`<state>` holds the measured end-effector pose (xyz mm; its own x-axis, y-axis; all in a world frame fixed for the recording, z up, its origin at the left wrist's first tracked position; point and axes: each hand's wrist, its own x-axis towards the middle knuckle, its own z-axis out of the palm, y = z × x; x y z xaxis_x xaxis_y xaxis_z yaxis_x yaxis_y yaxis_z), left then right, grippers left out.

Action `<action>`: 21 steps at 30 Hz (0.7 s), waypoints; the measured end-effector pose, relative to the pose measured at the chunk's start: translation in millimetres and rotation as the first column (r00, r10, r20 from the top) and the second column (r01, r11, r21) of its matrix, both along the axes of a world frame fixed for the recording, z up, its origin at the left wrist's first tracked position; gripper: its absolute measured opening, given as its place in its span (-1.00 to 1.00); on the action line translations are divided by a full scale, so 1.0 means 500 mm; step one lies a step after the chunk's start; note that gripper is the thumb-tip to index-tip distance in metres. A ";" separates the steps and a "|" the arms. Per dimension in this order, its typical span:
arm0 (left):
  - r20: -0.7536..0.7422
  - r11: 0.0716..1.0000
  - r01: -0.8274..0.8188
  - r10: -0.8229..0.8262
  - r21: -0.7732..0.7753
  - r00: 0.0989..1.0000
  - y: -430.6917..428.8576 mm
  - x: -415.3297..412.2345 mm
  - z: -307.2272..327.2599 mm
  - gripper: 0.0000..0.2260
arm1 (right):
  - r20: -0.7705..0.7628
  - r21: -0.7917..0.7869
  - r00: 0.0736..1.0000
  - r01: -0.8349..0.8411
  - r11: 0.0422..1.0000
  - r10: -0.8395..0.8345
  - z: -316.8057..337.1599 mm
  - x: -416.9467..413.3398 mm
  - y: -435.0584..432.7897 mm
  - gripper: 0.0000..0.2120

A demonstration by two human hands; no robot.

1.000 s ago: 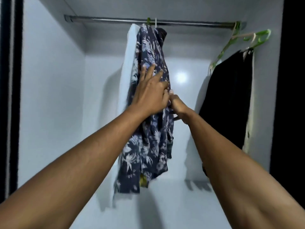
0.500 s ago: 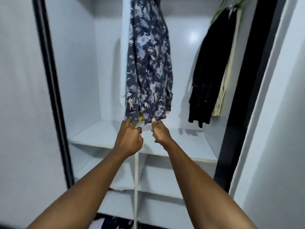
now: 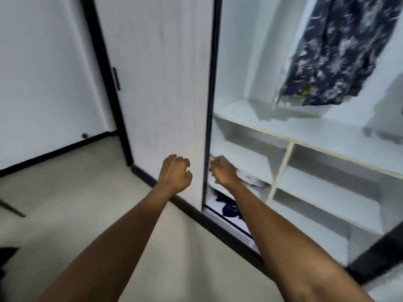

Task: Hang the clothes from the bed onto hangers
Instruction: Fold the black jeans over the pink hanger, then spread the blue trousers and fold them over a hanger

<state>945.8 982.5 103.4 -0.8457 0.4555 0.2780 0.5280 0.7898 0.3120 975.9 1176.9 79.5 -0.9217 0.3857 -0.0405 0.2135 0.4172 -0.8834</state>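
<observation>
Floral shirt (image 3: 340,51) ran off top edge. Dark blue bundle (image 3: 227,211) lay partly behind right forearm (image 3: 272,225); blurred, unidentifiable.

Readable text: none in the frame.
Shirt (image 3: 349,51), upper right: leaf print only.
Wardrobe door (image 3: 161,83), centre: blank.

The white door panel (image 3: 157,83) bars everything to the left of its black edge. To the right the wardrobe stands open, and the upper shelf (image 3: 305,129) is free at the front, with only the patterned shirt (image 3: 340,55) hanging over its rear. Below, a vertical divider (image 3: 281,171) splits the compartments: the right ones are bare, while a white object (image 3: 253,179) and dark cloth (image 3: 229,209) lie in the left ones.
</observation>
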 end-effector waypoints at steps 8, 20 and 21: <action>0.385 0.918 -0.395 0.361 0.012 0.850 -0.563 0.027 -0.223 -0.60 | 0.269 0.099 0.859 -0.474 0.875 0.435 -0.212 -0.090 -0.552 -0.81; 0.541 0.582 -0.808 0.709 -0.089 0.452 -1.038 -0.009 -0.363 -0.65 | 0.419 0.179 0.358 -0.934 0.310 0.835 -0.322 -0.296 -1.120 -0.67; 0.553 0.547 -0.832 0.725 -0.098 0.411 -1.063 -0.012 -0.365 -0.64 | 0.433 0.177 0.314 -0.949 0.262 0.845 -0.327 -0.317 -1.154 -0.67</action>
<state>939.5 451.2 -79.3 -0.8304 -0.4804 -0.2823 -0.5561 0.6836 0.4726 817.5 599.8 -83.8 -0.6570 -0.6590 -0.3663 -0.3610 0.7015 -0.6145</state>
